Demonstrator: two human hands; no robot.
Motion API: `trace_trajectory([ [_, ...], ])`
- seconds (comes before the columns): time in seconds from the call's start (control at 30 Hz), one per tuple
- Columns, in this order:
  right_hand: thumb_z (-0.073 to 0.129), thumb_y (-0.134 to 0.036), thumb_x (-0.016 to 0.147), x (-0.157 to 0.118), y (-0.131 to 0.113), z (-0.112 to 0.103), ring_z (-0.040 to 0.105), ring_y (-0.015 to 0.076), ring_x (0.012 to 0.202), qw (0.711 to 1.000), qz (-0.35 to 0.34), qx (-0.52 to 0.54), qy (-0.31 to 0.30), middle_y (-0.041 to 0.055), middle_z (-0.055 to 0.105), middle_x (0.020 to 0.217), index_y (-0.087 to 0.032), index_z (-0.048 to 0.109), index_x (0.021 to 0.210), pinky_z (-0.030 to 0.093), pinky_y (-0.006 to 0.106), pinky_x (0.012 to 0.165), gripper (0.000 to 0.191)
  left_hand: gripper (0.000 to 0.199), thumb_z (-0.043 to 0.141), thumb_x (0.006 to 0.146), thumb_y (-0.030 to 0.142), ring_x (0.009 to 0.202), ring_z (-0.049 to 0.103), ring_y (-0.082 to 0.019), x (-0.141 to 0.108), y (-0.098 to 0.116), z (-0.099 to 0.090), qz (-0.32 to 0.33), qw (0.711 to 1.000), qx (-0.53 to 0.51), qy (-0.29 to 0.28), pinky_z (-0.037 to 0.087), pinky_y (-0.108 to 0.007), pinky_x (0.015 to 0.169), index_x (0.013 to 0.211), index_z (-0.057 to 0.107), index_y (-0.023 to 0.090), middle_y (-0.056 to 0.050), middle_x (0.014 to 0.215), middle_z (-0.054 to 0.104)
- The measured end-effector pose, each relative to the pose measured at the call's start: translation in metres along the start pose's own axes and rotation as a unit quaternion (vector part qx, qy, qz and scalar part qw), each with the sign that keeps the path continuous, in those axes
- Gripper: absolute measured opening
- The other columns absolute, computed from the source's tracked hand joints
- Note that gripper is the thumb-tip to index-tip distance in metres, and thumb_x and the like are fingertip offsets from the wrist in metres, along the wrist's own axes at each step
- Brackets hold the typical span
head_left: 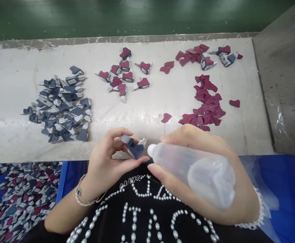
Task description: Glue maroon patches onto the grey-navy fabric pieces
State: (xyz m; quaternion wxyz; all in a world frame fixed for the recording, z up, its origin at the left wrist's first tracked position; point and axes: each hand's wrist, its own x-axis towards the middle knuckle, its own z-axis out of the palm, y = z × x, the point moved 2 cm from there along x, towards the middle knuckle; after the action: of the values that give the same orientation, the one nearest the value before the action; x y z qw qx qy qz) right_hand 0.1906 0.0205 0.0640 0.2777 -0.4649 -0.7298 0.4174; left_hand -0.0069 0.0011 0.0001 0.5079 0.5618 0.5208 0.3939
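Between the thumb and fingers of my left hand (112,157) is a small blue-and-grey moulded part (136,148), its hollow face turned up. My right hand (188,138) is wrapped round a translucent squeeze bottle (195,172), which lies nearly level. The bottle's white tip points left and sits close beside the part; whether they touch I cannot tell. Past my left hand lies a heap of similar blue-and-grey parts (61,104). Beyond my right hand is a pile of flat maroon pieces (205,104). In the middle, several parts (122,72) have maroon pieces set in them.
A single maroon piece (166,117) lies on the white work surface (147,104). More maroon pieces (193,54) and a few assembled parts (222,57) are at the far right. A metal panel (284,77) bounds the right side. A blue bin (63,177) of mixed parts stands lower left.
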Motion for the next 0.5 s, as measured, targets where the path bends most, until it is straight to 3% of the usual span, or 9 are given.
trace_trajectory([
  [0.2,0.068,-0.044,0.087,-0.0019,-0.0013,0.0004,0.063,0.0167,0.054,0.999,0.013,-0.041,-0.008,0.0001,0.066,0.071,-0.024,0.053,0.083,0.046,0.031,0.044,0.024,0.055,0.09,0.067,0.022,0.078,0.073,-0.014,-0.0008,-0.0005,0.0007,-0.012,1.0,-0.001,-0.003,0.061,-0.018,0.071,0.11,0.056,0.027,0.0,0.092,0.075],
  [0.5,0.072,-0.042,0.085,-0.0004,0.0013,-0.0017,0.065,0.0185,0.059,1.0,0.001,-0.005,-0.003,0.0004,0.067,0.074,-0.025,0.054,0.085,0.05,0.031,0.046,0.024,0.054,0.089,0.067,0.022,0.073,0.071,-0.012,-0.0002,0.0009,0.0004,-0.014,1.0,-0.003,-0.009,0.06,-0.017,0.07,0.11,0.056,0.027,0.001,0.093,0.075],
])
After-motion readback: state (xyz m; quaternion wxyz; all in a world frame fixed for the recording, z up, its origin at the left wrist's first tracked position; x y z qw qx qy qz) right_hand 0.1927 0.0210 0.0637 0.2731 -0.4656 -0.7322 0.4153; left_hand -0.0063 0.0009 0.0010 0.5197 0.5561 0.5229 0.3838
